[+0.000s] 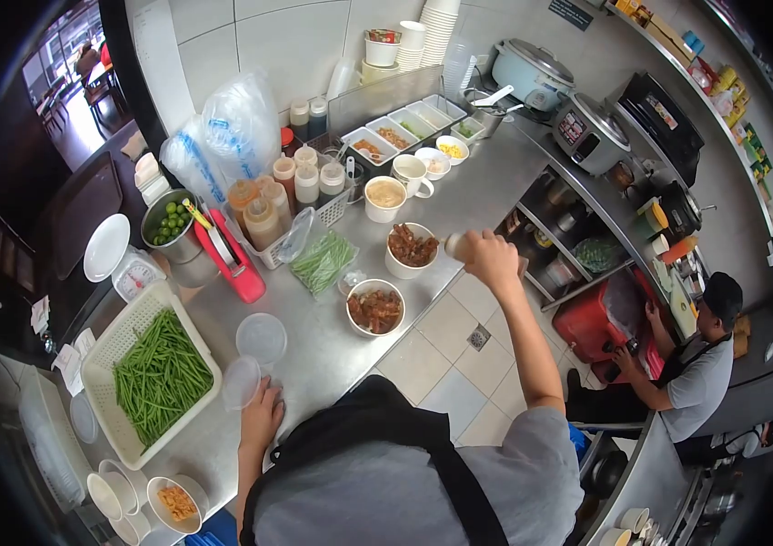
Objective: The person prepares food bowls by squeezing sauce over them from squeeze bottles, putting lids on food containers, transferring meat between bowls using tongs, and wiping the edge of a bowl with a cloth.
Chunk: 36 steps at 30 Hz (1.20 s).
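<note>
My right hand is wrapped round a bottle, tipped so that its pale end points left at a paper bowl of browned meat pieces. Closer to me stands a second paper bowl of similar meat. My left hand rests low by the counter's near edge, its fingers closed at the rim of a clear plastic lid. Another clear round lid lies just beyond it. Behind the bowls are a cup with a light tan filling and a bag of cut green beans.
On the left sit a basket of green beans, a pot of green citrus and a red sealer-like tool. Squeeze bottles fill a rack. Topping trays stand at the back. A co-worker crouches at the right.
</note>
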Tool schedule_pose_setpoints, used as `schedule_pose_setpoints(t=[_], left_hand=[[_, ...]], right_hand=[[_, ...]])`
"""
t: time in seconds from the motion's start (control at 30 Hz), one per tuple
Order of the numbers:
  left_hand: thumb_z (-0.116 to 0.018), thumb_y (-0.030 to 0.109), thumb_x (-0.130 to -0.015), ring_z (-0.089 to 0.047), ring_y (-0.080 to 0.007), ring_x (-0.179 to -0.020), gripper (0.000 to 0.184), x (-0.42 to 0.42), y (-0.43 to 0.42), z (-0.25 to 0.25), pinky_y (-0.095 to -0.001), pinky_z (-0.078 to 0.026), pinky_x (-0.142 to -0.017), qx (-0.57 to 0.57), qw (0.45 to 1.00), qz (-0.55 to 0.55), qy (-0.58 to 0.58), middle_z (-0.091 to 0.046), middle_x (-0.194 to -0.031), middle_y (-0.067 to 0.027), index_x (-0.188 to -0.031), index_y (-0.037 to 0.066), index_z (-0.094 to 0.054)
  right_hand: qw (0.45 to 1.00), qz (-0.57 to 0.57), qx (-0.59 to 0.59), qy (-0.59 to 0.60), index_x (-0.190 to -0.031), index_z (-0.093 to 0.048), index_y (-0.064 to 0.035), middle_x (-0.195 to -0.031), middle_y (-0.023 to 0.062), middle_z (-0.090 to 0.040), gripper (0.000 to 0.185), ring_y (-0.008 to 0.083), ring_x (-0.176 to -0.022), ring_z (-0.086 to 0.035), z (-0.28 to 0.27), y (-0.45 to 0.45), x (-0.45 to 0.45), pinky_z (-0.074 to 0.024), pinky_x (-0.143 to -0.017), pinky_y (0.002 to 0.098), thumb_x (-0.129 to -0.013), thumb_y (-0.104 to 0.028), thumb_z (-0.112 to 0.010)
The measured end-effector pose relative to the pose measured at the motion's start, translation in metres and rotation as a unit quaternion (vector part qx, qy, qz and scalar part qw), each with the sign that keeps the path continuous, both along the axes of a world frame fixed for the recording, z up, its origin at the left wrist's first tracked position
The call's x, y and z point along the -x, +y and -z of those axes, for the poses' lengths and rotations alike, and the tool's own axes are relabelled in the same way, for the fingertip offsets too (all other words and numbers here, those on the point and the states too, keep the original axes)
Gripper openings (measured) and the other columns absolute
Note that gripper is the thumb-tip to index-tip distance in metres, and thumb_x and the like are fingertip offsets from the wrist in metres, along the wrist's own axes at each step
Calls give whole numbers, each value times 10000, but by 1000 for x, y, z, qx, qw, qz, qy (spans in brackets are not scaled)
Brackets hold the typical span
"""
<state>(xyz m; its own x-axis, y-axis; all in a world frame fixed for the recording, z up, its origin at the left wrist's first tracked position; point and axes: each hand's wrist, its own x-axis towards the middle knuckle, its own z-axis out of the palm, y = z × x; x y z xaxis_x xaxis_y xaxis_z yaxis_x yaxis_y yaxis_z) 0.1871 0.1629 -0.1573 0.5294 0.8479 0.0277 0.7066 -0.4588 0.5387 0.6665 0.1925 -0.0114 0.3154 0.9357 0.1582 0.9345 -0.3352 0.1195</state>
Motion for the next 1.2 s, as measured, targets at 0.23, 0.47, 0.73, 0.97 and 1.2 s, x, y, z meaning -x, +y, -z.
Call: schedule_pose_setpoints(t=[0.23, 0.47, 0.73, 0.97, 1.2], left_hand=[[-608, 133, -764, -530, -328, -1049, 289, -9, 0, -13, -392, -431, -886, 10, 998, 61, 3, -517, -1194, -130, -1040, 61, -566], [-596, 127, -782, -557, -299, -973, 215, 5, -12, -15, -381, -450, -836, 50, 996, -19, -74, -593, -1051, -91, -987, 64, -600], [-585, 101, -782, -566, -293, -891, 151, 0, -4, -21, -386, -445, -792, -12, 996, -34, -77, -601, -968, -82, -926, 61, -609], [-583, 108, -783, -563, -292, -896, 168, -14, 5, -30, -395, -434, -806, -4, 998, -1, -64, -602, -963, -85, -942, 53, -596], [-586, 148, -781, -549, -290, -926, 185, -2, -5, -15, -406, -432, -804, 9, 998, -33, -54, -593, -967, -80, -949, 72, -593]], right_hand=[[998, 6, 46, -37, -969, -588, -158, -909, 81, -595, 444, 293, -848, -620, 26, 26, 10, -495, -687, 418, -574, -242, -772], [850, 5, -17, 527, -1123, -574, -49, -939, 116, -642, 534, 212, -853, -609, 30, -13, 9, -470, -763, 312, -651, -230, -747], [971, -23, 78, 226, -1130, -573, -169, -967, 96, -615, 638, 264, -887, -609, 2, -52, 69, -485, -747, 397, -553, -308, -807], [984, -77, 144, 65, -1059, -580, -194, -890, 84, -590, 542, 291, -825, -606, -18, -39, 108, -480, -699, 411, -574, -348, -767], [904, -71, 212, 365, -1134, -554, -89, -1004, 157, -612, 589, 301, -916, -597, -12, -32, 83, -460, -803, 391, -640, -335, -758]])
